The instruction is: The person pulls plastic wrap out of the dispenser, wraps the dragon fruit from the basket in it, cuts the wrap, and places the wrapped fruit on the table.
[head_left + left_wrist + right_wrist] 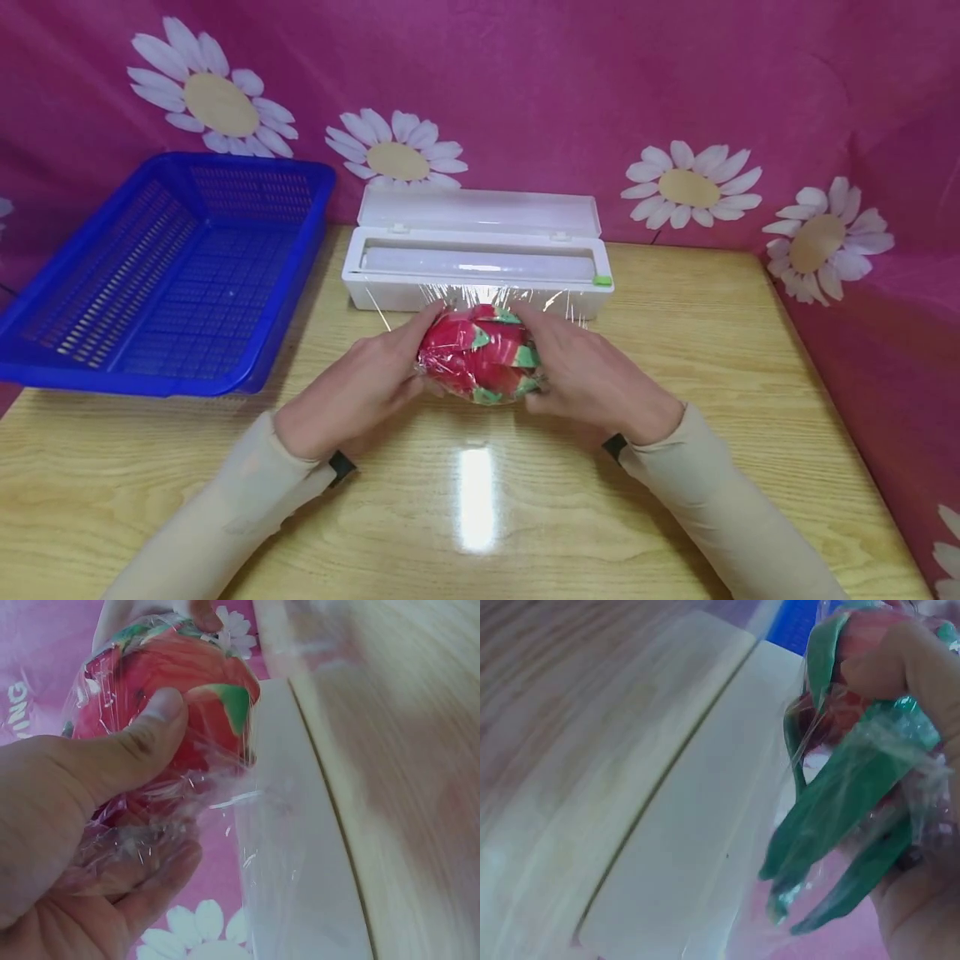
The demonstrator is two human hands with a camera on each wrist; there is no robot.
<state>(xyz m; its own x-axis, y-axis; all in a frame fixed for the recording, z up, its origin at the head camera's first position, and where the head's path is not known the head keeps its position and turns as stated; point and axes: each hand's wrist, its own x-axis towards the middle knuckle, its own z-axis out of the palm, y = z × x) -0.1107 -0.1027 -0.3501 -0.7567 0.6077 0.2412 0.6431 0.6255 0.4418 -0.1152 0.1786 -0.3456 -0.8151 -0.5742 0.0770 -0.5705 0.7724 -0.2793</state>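
A red dragon fruit point(480, 354) with green-tipped scales is held above the table, wrapped in clear plastic film. My left hand point(367, 379) grips its left end, thumb pressed on the red skin in the left wrist view. At the other end my right hand point(592, 371) holds it, and long green scales point(847, 802) poke out under the film in the right wrist view. A sheet of cling film point(487, 296) stretches from the fruit back to a white dispenser box point(480, 296). Its lid stands raised, showing the film roll point(480, 263) inside.
A blue plastic basket point(225, 292) sits at the left of the wooden table point(750, 433). On the dispenser's front right is a small green slider point(602, 281). Behind hangs a magenta cloth point(540, 92) with white daisies.
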